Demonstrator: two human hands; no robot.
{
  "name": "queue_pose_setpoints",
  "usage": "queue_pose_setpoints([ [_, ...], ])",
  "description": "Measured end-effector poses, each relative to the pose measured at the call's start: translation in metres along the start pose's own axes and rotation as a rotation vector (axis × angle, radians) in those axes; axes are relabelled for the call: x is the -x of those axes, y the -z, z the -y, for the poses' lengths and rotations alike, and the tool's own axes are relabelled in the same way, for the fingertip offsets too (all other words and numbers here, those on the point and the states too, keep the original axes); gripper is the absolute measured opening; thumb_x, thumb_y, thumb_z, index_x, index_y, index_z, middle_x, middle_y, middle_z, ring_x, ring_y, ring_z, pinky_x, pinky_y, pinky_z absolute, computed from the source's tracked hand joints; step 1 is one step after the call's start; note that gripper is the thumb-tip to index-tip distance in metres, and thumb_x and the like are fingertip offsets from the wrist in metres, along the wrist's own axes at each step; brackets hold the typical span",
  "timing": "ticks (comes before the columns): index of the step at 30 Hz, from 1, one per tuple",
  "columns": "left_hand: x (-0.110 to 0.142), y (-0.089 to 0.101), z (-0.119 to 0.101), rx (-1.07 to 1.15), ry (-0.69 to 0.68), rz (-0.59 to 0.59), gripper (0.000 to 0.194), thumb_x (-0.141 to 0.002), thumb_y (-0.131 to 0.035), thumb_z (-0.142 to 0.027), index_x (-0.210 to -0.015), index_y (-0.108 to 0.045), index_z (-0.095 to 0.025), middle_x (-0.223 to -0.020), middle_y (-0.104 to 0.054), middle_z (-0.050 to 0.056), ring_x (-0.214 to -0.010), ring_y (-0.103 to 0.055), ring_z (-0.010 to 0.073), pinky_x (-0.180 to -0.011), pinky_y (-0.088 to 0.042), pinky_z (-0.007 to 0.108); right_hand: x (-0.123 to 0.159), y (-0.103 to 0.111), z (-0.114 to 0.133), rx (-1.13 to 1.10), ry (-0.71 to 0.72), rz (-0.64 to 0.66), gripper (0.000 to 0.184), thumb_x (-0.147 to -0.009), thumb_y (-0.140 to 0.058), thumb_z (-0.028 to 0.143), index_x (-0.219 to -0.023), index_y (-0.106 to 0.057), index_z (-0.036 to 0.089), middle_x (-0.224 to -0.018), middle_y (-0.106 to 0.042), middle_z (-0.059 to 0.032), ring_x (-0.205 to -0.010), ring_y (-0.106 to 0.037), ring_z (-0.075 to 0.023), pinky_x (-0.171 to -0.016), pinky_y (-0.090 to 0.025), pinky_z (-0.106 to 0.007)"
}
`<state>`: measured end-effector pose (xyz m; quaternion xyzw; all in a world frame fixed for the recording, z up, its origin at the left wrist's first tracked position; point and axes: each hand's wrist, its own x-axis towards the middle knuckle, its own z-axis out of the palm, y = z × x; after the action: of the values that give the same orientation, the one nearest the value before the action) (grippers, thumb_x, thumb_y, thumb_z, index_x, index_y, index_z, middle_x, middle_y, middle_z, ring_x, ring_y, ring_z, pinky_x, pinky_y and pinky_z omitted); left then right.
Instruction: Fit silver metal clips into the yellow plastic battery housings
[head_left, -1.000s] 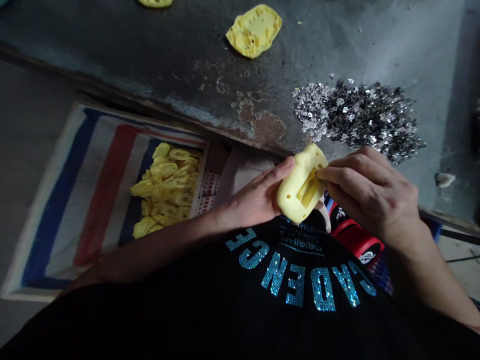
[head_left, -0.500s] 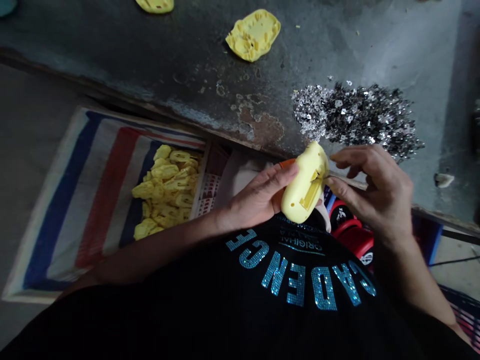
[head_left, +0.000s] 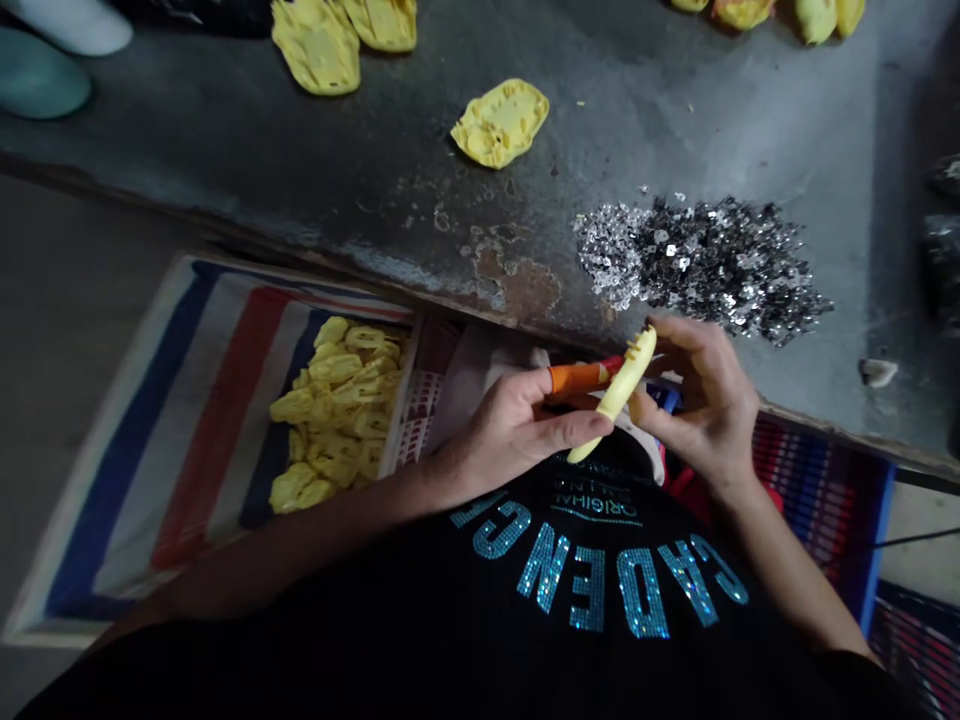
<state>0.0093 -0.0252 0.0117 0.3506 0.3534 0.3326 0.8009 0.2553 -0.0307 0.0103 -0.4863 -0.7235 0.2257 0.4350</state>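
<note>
Obs.: yellow shell [head_left: 624, 385] is up in front of the chest, just off the bench [head_left: 637, 120] edge, tilted, seen approx. edge-on; small teeth or ribs show nr its upper end. L hand [head_left: 517, 425] pinches it: thumb on near side, fingers behind, w/ an orange finger cover [head_left: 577, 378] (red toward the tip; can't tell if that's a 2nd piece). R hand [head_left: 709, 390] is curved round the upper end, thumb and forefinger spread apart, tips at or touching the shell. Can't tell if R grips or only steadies; no small part visible in it.

Bench: loose heap of small metal clips [head_left: 705, 265] just beyond R hand; a half-shell [head_left: 501, 125] lies nearby, ribbed inside up. Below, L side: pile of yellow parts [head_left: 334, 400] w/ a striped sheet [head_left: 202, 450] next to it.

Step in hand (judgement): two-handed handling of the one shell, prob. working on or checking its edge. Next move calls for a firm L pinch so the thin piece doesn't twist, and R fingertips set precisely at the ribbed end, w/o much pressure.
</note>
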Motion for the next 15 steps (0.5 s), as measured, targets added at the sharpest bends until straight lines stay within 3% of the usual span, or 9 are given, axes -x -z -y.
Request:
queue_pose_setpoints([
  [3, 0.001, 0.000, 0.001, -0.079, 0.038, -0.004, 0.059, -0.083, -0.110, -0.052, -0.130, -0.096, -0.019, -0.111, -0.094, 0.011, -0.087, -0.083, 0.0186, -0.078, -0.065, 0.025, 0.009, 0.000, 0.000, 0.071, 0.047, -0.075, 0.061, -0.098, -0.092, 0.028, -0.155, -0.072, 0.029, -0.137, -0.078, -0.0115, -0.106, -0.080, -0.0270, -0.081, -0.077, -0.046],
  [8, -0.006, 0.000, 0.002, -0.119, -0.035, -0.057, 0.045, -0.079, -0.111, -0.050, -0.112, -0.099, -0.020, -0.116, -0.095, 0.012, -0.100, -0.089, 0.0260, -0.092, -0.072, 0.033, 0.012, 0.000, 0.005, 0.120, 0.027, -0.090, 0.062, -0.098, -0.093, 0.028, -0.156, -0.072, 0.029, -0.135, -0.078, -0.0107, -0.105, -0.078, -0.0263, -0.080, -0.076, -0.044],
  [12, -0.011, 0.013, 0.000, 0.062, -0.035, -0.081, 0.041, -0.076, -0.113, -0.046, -0.104, -0.096, -0.021, -0.099, -0.094, 0.008, -0.084, -0.087, 0.0219, -0.077, -0.070, 0.027, -0.002, 0.005, -0.001, 0.024, 0.000, 0.012, 0.060, -0.104, -0.090, 0.032, -0.160, -0.070, 0.031, -0.140, -0.079, -0.0105, -0.108, -0.080, -0.0258, -0.084, -0.075, -0.043],
  [15, -0.012, 0.025, -0.008, 0.246, -0.047, -0.058, 0.054, -0.075, -0.114, -0.040, -0.120, -0.087, -0.027, -0.111, -0.094, 0.005, -0.092, -0.090, 0.0243, -0.083, -0.072, 0.032, -0.022, 0.008, -0.021, 0.159, 0.041, 0.061, 0.036, -0.110, -0.083, 0.033, -0.146, -0.079, 0.032, -0.132, -0.083, -0.0084, -0.105, -0.080, -0.0251, -0.088, -0.069, -0.045],
])
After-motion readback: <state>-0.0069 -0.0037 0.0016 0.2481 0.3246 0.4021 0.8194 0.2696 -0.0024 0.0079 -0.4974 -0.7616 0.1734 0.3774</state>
